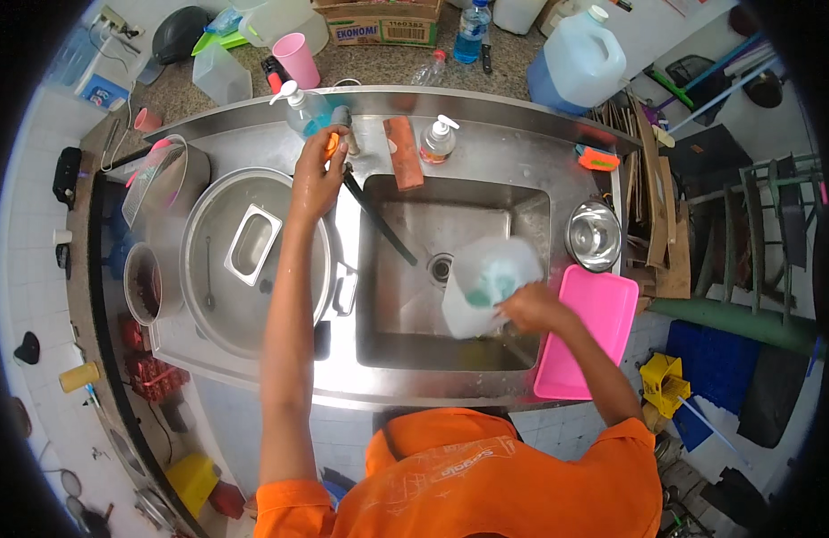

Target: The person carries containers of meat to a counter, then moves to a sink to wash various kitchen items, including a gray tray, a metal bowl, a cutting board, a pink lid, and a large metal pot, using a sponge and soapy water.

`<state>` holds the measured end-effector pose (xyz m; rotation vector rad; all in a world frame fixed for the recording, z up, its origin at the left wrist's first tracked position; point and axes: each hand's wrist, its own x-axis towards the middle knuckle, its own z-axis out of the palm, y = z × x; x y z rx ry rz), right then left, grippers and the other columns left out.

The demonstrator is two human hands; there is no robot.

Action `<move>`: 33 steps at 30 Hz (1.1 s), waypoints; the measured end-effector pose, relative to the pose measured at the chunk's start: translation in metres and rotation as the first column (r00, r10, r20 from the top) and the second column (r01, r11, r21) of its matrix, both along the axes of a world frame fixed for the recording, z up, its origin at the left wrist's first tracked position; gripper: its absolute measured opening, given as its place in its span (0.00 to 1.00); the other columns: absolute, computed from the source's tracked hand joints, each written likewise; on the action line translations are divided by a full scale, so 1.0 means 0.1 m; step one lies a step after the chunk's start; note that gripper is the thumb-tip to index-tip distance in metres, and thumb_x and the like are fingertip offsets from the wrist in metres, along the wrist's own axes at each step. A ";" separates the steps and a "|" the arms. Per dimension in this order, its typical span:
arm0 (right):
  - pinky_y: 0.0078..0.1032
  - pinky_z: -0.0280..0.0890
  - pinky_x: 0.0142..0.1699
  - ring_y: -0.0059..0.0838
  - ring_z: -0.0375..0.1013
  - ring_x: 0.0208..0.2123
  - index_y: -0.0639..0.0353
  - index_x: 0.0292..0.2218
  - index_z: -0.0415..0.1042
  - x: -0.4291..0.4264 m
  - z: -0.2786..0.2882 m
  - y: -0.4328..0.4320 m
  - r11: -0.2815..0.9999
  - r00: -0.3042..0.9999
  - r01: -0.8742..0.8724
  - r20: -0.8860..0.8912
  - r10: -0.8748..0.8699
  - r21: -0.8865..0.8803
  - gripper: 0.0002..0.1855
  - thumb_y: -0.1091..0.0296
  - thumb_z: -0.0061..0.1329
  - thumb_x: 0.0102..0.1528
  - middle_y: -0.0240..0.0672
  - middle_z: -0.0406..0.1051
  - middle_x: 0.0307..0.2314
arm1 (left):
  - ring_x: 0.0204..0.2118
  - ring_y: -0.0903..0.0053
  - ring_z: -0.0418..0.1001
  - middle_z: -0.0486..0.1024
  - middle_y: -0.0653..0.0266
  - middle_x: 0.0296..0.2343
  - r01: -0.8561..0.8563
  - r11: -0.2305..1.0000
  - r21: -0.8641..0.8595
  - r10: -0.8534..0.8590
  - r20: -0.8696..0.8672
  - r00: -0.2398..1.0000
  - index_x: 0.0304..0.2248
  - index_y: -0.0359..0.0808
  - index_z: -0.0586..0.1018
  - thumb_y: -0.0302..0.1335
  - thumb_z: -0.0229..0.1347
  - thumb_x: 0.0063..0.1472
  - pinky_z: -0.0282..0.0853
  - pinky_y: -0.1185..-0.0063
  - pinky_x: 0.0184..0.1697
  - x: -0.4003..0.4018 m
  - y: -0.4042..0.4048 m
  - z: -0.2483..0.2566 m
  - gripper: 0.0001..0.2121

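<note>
My left hand grips the orange tap handle behind the sink. A dark hose slants from the tap into the steel sink basin. My right hand holds a translucent plastic container by its rim, tilted over the basin to the right of the drain. Something blue-green shows in the container, blurred; I cannot tell what it is. To the left, a large round steel vessel has a small rectangular metal pan and a long spoon in it.
A pink tray and a steel bowl flank the basin's right. A red brick-like block and soap pump bottles stand behind it. An orange-and-green sponge lies back right. A mesh basket is far left.
</note>
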<state>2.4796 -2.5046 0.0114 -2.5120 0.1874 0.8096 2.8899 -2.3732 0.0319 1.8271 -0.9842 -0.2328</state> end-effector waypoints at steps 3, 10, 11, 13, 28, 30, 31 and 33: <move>0.40 0.69 0.38 0.44 0.76 0.33 0.42 0.38 0.79 0.26 0.53 -0.50 0.981 0.991 0.047 0.135 -0.022 -0.187 0.15 0.71 0.49 0.48 0.39 0.77 0.30 | 0.44 0.66 0.71 0.70 0.55 0.42 0.013 1.000 -0.009 -0.013 0.096 0.995 0.46 0.38 0.73 0.28 0.53 0.62 0.69 0.74 0.46 -0.01 0.00 0.03 0.13; 0.44 0.68 0.38 0.46 0.75 0.35 0.48 0.36 0.77 1.10 0.62 -1.34 0.902 0.944 0.232 0.308 -0.118 -0.365 0.09 0.64 0.49 0.52 0.41 0.76 0.29 | 0.50 0.69 0.68 0.64 0.58 0.50 -0.304 0.942 -0.143 0.297 -0.067 0.952 0.49 0.37 0.71 0.27 0.56 0.60 0.71 0.74 0.45 -0.44 0.23 0.06 0.17; 0.44 0.67 0.39 0.47 0.75 0.35 0.49 0.37 0.77 1.18 0.54 -1.37 0.904 0.896 0.279 0.426 -0.124 -0.324 0.10 0.65 0.49 0.52 0.41 0.76 0.29 | 0.50 0.70 0.68 0.63 0.59 0.51 -0.320 0.939 -0.129 0.315 -0.056 0.947 0.49 0.37 0.70 0.27 0.56 0.61 0.71 0.74 0.46 -0.51 0.36 0.03 0.17; 0.44 0.67 0.40 0.47 0.75 0.35 0.52 0.37 0.77 1.26 0.36 -1.37 0.877 0.845 0.391 0.487 -0.222 -0.279 0.11 0.67 0.49 0.52 0.43 0.76 0.29 | 0.50 0.71 0.67 0.63 0.59 0.52 -0.347 0.931 -0.116 0.343 -0.056 0.938 0.49 0.36 0.70 0.25 0.54 0.61 0.69 0.74 0.48 -0.69 0.73 -0.06 0.17; 0.39 0.58 0.60 0.53 0.58 0.57 0.48 0.58 0.59 -0.53 -3.73 0.04 0.727 0.799 0.601 0.273 -0.536 -0.333 0.36 0.72 0.53 0.47 0.52 0.56 0.56 | 0.55 0.58 0.63 0.63 0.53 0.53 -0.629 0.654 0.419 0.399 0.515 0.758 0.55 0.34 0.64 0.35 0.62 0.55 0.60 0.65 0.56 0.01 2.76 -1.10 0.31; 0.38 0.62 0.56 0.51 0.60 0.56 0.47 0.57 0.60 -0.58 -3.95 0.00 0.670 0.681 0.729 0.053 -0.730 -0.139 0.35 0.75 0.50 0.47 0.49 0.58 0.56 | 0.59 0.53 0.58 0.60 0.49 0.56 -0.660 0.595 0.458 0.343 0.598 0.724 0.57 0.33 0.62 0.41 0.64 0.51 0.55 0.64 0.60 0.33 2.64 -1.20 0.38; 0.38 0.63 0.55 0.51 0.63 0.54 0.48 0.56 0.62 -0.54 -3.96 -0.04 0.643 0.647 0.761 0.036 -0.761 -0.092 0.34 0.77 0.49 0.47 0.49 0.61 0.54 | 0.60 0.53 0.57 0.59 0.48 0.57 -0.638 0.611 0.468 0.307 0.603 0.737 0.58 0.34 0.60 0.42 0.65 0.50 0.55 0.63 0.61 0.47 2.59 -1.23 0.41; 0.38 0.65 0.53 0.51 0.67 0.50 0.48 0.54 0.65 -0.37 -3.76 -0.12 0.522 0.519 0.850 -0.057 -0.853 -0.073 0.31 0.80 0.46 0.48 0.48 0.66 0.50 | 0.59 0.53 0.59 0.59 0.47 0.57 -0.580 0.616 0.534 0.259 0.558 0.788 0.58 0.36 0.61 0.42 0.64 0.50 0.57 0.63 0.59 0.73 2.42 -1.33 0.40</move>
